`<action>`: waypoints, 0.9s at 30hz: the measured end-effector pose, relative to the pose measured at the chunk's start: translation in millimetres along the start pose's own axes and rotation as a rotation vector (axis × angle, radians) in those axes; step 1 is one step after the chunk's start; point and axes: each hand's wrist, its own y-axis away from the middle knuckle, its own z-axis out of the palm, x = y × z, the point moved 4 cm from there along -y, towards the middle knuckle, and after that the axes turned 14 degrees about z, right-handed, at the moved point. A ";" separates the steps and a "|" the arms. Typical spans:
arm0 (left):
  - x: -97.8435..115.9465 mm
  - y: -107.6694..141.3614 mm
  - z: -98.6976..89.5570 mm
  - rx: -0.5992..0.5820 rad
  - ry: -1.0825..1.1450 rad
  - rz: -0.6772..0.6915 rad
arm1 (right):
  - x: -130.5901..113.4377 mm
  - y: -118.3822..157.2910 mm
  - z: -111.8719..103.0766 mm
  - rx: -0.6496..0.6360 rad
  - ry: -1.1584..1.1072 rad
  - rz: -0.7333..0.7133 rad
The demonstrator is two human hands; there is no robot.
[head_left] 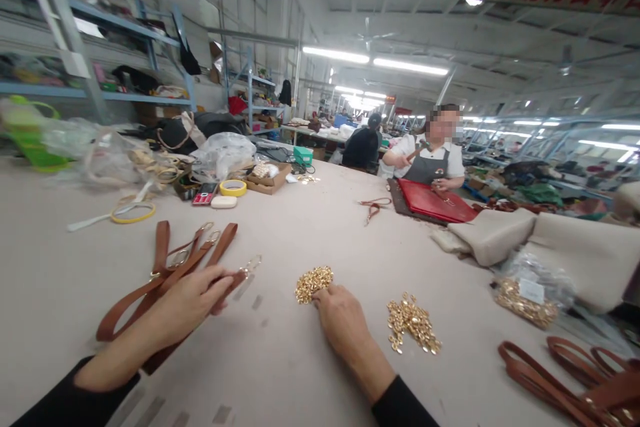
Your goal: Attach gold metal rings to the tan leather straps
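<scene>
My left hand (193,300) is closed round a brown leather strap (234,285), whose gold-coloured clasp juts out past the fingertips. Beneath and beyond that hand lie more brown straps (163,280) with metal clasps. My right hand (340,313) has its fingers pressed together at the near edge of a pile of small gold pieces (314,281); any piece between them is hidden. A second pile of gold pieces (413,323) rests to the right of that hand.
Yellow tape (233,187), a cardboard box (269,178) and plastic bags sit at the back left. Across the table, a person (430,157) works over a red leather piece (435,201). Brown straps (565,380) lie near right, below a bag of gold pieces (525,300).
</scene>
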 end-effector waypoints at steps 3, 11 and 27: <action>13.5 3.8 31.4 -0.173 0.331 -0.073 | 1.0 -2.2 -3.0 -0.005 -0.056 0.042; 62.8 -17.3 134.6 -0.279 0.794 -0.060 | 42.5 20.4 -40.7 0.010 -0.492 0.268; 61.9 3.0 215.1 -0.514 0.916 -0.038 | 84.7 68.8 -33.5 -0.182 -1.500 0.546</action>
